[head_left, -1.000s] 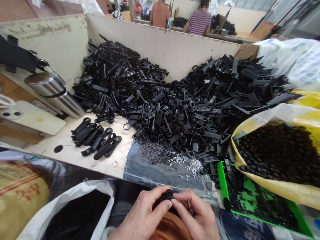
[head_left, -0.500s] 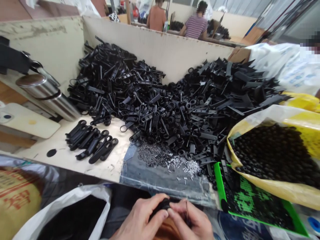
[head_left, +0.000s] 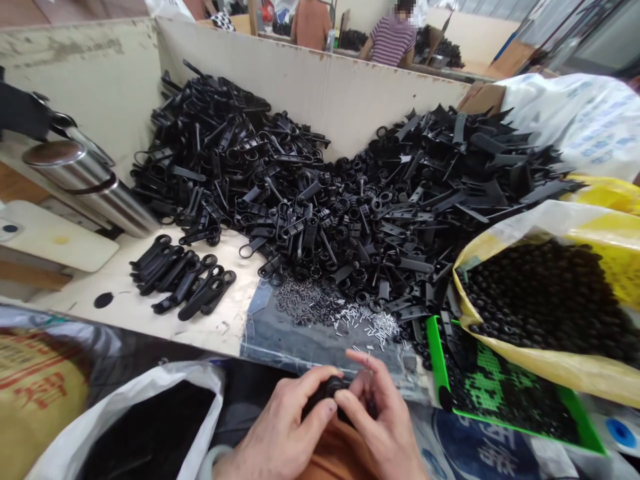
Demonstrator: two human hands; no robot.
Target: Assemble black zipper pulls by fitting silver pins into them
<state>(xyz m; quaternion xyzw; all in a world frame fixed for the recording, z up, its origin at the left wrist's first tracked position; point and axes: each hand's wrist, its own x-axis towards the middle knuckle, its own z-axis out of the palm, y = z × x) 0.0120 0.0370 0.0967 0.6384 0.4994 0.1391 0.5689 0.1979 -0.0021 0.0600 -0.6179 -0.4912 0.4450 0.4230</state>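
Note:
My left hand [head_left: 287, 423] is closed around a small black plastic part [head_left: 332, 387] with a rounded end, held low over my lap at the table's front edge. My right hand [head_left: 383, 423] presses its thumb against the same part, its index finger lifted and pointing forward. Both hands cover most of the part. Beyond them a dark mat [head_left: 295, 347] carries shiny metal pins [head_left: 384, 325] and a spread of tiny dark pieces [head_left: 305, 300]. To the left lies a row of black ring-ended levers [head_left: 183, 277].
A large heap of black plastic parts [head_left: 300, 193] fills the table's back. On the right are a yellow bag [head_left: 465, 313] of black rings and a green tray [head_left: 440, 360]. A steel flask [head_left: 95, 190] leans at left; a white sack [head_left: 210, 393] stands below. People sit beyond the partition.
My right index finger has lifted off and stretched forward, and the right thumb now presses on the black part. Both hands are slightly higher in view. The left hand keeps its grip.

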